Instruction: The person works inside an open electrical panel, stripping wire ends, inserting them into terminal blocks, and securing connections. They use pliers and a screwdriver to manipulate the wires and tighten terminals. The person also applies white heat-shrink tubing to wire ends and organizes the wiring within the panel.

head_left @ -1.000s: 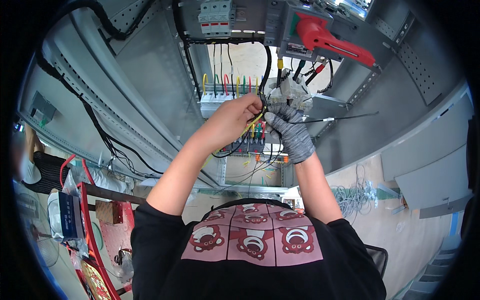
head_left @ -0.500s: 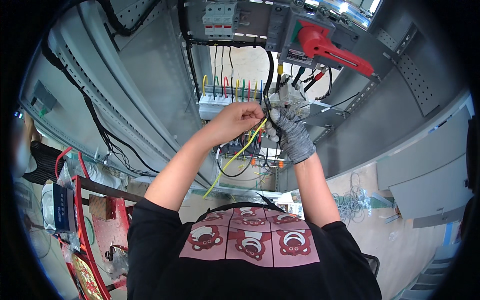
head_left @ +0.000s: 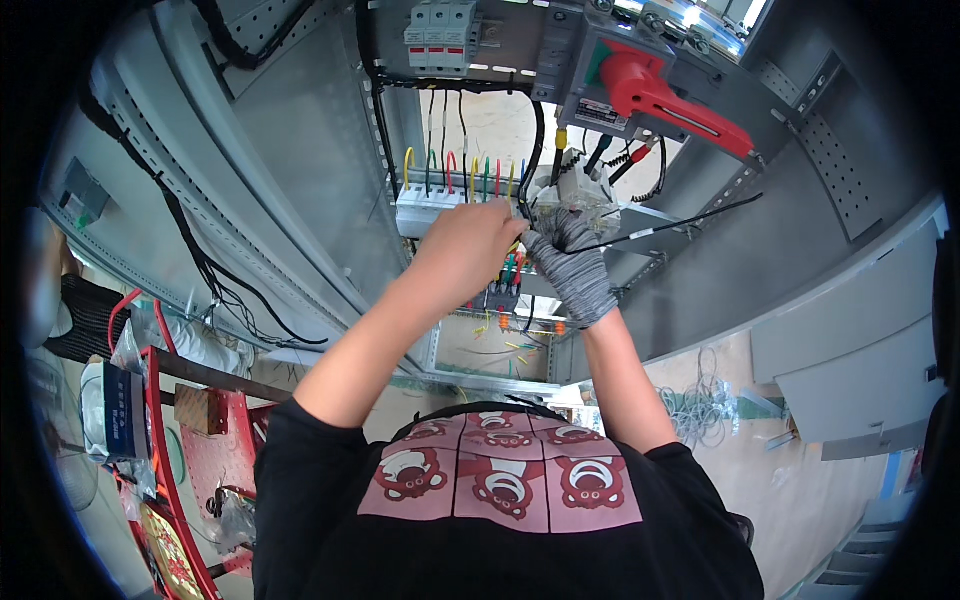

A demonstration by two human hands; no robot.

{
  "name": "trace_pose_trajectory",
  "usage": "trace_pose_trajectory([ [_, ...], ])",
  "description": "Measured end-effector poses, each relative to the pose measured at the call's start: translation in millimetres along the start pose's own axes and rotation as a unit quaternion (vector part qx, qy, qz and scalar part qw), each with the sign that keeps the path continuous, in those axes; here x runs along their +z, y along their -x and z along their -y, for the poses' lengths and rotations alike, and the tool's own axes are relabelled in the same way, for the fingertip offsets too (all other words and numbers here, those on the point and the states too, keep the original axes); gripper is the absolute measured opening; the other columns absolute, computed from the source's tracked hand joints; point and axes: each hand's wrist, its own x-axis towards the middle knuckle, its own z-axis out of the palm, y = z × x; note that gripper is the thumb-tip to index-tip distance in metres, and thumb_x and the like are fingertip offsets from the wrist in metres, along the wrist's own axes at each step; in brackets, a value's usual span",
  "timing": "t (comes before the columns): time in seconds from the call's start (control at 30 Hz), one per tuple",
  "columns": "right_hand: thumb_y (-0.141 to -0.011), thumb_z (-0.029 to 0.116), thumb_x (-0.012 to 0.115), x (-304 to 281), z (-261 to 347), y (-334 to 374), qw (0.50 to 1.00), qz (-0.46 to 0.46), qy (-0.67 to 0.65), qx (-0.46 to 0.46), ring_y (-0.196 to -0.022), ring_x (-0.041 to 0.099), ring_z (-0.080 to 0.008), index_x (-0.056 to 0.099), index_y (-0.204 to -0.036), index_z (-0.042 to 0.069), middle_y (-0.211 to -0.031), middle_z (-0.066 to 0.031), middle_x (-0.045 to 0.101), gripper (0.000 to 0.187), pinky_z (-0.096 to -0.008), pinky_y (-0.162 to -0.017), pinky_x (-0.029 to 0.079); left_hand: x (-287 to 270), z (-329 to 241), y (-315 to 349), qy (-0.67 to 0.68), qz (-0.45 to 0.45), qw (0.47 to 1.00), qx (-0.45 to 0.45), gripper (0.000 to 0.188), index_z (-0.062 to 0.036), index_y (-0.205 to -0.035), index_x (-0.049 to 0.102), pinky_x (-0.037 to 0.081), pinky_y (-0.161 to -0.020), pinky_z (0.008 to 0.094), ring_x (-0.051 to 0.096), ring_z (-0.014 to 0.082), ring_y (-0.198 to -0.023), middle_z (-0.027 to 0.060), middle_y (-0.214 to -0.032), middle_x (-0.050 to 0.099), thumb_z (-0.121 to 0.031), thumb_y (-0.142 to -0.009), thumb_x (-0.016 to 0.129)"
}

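My bare left hand [head_left: 468,245] is closed in a pinch at the bundle of black wires [head_left: 527,195] that runs down inside the cabinet; what lies between its fingertips is hidden. Right beside it, my right hand [head_left: 575,268], in a grey knit glove, is closed round the same wires, fingertips near those of the left. From the right hand a black wire [head_left: 705,215] with a white sleeve on it sticks out to the right. Only a short bit of yellow shows under the left fingers. Behind the hands sits a row of white breakers [head_left: 428,208] with coloured wire loops.
A switch with a red handle [head_left: 690,110] juts out at the upper right, above a clear-covered part [head_left: 582,190]. Fuse holders [head_left: 440,40] are at the top. A red-framed cart [head_left: 155,420] stands left, and tangled wire [head_left: 700,400] lies on the floor at right.
The long yellow-green wire and a black loop no longer hang below my hands. The left hand has shifted slightly, and the black wire at right now reaches farther out.
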Motion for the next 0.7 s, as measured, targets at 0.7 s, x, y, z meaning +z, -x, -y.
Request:
trace_pose_trajectory([
  [0.7,-0.076,0.006,0.072,-7.3,12.5,4.0,0.989,0.131,-0.068,-0.009,-0.086,0.054,-0.0112,0.054,-0.110,-0.002,-0.097,-0.0057,0.060,0.039,-0.0250,-0.078,0.047,42.1,25.0,32.8,0.301,-0.051,0.952,0.002,0.022,0.0003,-0.110,0.047,0.045,-0.073,0.0316,0.056,0.0189,-0.077,0.0111,-0.081,0.058,-0.003,-0.088,0.047],
])
